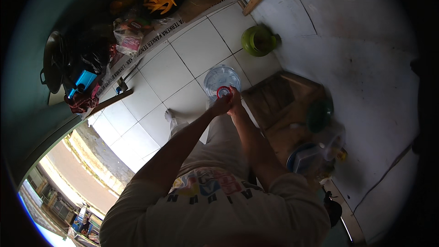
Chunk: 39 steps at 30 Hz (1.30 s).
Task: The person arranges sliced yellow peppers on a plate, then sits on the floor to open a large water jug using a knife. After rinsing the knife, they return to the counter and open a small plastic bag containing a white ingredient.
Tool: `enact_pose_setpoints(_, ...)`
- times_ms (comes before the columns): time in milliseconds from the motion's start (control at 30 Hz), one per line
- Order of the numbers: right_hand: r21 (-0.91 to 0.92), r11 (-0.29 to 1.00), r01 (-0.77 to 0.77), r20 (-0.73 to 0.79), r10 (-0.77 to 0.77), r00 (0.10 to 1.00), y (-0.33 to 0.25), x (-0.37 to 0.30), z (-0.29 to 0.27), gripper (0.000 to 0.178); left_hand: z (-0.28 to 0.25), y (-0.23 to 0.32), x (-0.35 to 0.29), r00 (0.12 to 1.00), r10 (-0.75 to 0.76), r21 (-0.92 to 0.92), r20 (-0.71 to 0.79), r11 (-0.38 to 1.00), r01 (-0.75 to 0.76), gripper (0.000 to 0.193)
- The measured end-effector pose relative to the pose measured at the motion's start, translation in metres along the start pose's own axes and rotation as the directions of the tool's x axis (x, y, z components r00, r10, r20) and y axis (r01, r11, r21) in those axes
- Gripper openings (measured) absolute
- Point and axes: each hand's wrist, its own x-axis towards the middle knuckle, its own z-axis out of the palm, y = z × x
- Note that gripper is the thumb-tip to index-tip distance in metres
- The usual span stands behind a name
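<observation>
A large clear round water jug (222,74) is in front of my legs, over the tiled floor. A red ring (223,92) shows at its near side, around what looks like the neck. My left hand (222,105) is closed at the near edge of that ring. My right hand (235,97) closes on its right side, touching the left. Their fingers partly cover the neck, and dim light hides which part each finger presses.
A low wooden rack (286,110) with bowls and plastic containers stands close on my right. Beyond it, a green gas cylinder (257,41) is near the wall. A cluttered counter (196,13) runs along the left, with a wok (54,66). A doorway opens at lower left.
</observation>
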Motion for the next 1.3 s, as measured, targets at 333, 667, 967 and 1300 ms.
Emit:
enact_pose_setpoints(333, 0.052, 0.981, 0.189, -0.078, -0.185, 0.980, -0.104, 0.069, -0.072, 0.042, 0.101, -0.004, 0.150, 0.968, 0.244, -0.066, -0.056, 0.967, -0.247, 0.060)
enact_pose_setpoints(667, -0.341, 0.909, 0.239, -0.192, -0.316, 0.929, -0.197, 0.079, -0.125, 0.036, 0.024, 0.012, 0.092, 0.983, 0.098, 0.008, 0.153, 0.995, -0.100, 0.043)
enact_pose_setpoints(967, -0.779, 0.572, 0.257, -0.115, -0.533, 0.838, -0.161, 0.032, -0.125, 0.051, -0.083, -0.119, -0.098, 0.950, -0.037, 0.012, -0.310, 0.999, 0.043, 0.024)
enact_pose_setpoints(1300, -0.891, -0.248, 0.380, 0.451, -0.566, 0.690, -0.085, -0.021, -0.137, 0.035, -0.169, -0.130, -0.236, 0.771, 0.058, -0.030, -0.635, 0.995, -0.099, 0.024)
